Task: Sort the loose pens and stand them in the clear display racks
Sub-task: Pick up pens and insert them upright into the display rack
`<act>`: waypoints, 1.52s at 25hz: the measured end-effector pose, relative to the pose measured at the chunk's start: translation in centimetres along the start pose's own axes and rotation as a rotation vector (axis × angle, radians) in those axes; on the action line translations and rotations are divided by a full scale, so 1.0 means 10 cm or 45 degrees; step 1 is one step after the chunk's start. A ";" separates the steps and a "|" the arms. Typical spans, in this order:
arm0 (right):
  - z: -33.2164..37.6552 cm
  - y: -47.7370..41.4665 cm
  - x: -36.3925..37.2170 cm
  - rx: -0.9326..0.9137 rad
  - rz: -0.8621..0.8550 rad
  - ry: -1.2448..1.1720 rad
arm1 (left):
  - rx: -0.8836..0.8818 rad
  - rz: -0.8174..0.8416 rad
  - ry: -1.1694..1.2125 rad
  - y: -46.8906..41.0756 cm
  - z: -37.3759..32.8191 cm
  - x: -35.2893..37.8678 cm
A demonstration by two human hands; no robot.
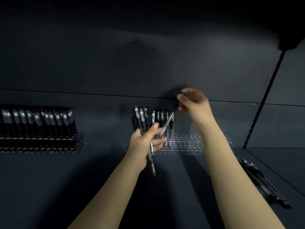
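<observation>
A clear display rack point(189, 144) with rows of round holes lies on the dark shelf at centre. Several black pens point(162, 117) stand at its left end. My left hand point(145, 142) grips a bundle of black pens point(142, 119), caps up, just in front of the rack's left end. My right hand point(193, 103) pinches the cap end of a single pen point(168, 121), which tilts down to the left with its tip over the rack's left holes.
A second rack point(39, 141) packed with several black pens stands at the left. Loose pens point(262, 180) lie on the shelf at the right, near a slanted divider point(264, 100). The dark back wall rises right behind the racks.
</observation>
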State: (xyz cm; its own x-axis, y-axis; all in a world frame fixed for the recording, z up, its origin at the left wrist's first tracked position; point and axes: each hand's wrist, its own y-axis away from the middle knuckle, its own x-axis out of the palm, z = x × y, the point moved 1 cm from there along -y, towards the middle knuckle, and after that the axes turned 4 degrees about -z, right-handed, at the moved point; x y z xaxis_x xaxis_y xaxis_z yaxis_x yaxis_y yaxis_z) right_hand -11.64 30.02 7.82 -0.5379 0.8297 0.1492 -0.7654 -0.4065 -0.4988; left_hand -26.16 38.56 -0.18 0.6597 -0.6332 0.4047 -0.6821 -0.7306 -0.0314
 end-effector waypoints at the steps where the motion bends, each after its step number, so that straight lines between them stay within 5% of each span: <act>1: 0.01 -0.06 -0.07 -0.100 -0.078 0.126 | -0.007 -0.026 -0.051 -0.01 0.01 0.02; 5: -0.07 -0.18 -0.31 -0.351 -0.195 0.585 | -0.048 -0.084 -0.166 -0.02 0.12 0.14; 11: -0.30 -0.12 -0.29 -0.598 -0.250 0.720 | -0.031 -0.110 -0.176 -0.06 0.23 0.19; 17: -0.52 -0.07 -0.21 -0.658 0.038 1.149 | 0.013 -0.016 -0.192 -0.03 0.13 0.14; 22: -0.23 -0.03 -0.17 -0.619 0.015 0.979 | 0.001 0.035 -0.072 0.02 0.07 0.08; 26: -0.11 0.06 0.00 0.048 0.562 0.507 | 0.047 0.080 -0.060 0.04 0.05 0.13; 28: -0.13 0.09 0.04 0.143 0.596 0.383 | 0.050 0.099 -0.068 0.06 0.04 0.16; 32: -0.12 0.02 -0.06 0.228 0.417 0.193 | -0.030 0.101 -0.149 0.07 0.08 0.14; 38: -0.07 -0.25 -0.51 -0.006 -0.039 0.247 | -0.148 0.044 -0.220 0.05 0.15 0.16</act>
State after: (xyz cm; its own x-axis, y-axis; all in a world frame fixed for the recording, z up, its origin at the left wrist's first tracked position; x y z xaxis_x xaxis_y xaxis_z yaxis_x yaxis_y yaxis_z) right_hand -6.67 27.06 7.71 -0.4357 0.9001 -0.0027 -0.7786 -0.3784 -0.5006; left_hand -24.94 36.82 -0.90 0.6725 -0.6993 0.2422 -0.7307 -0.6794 0.0673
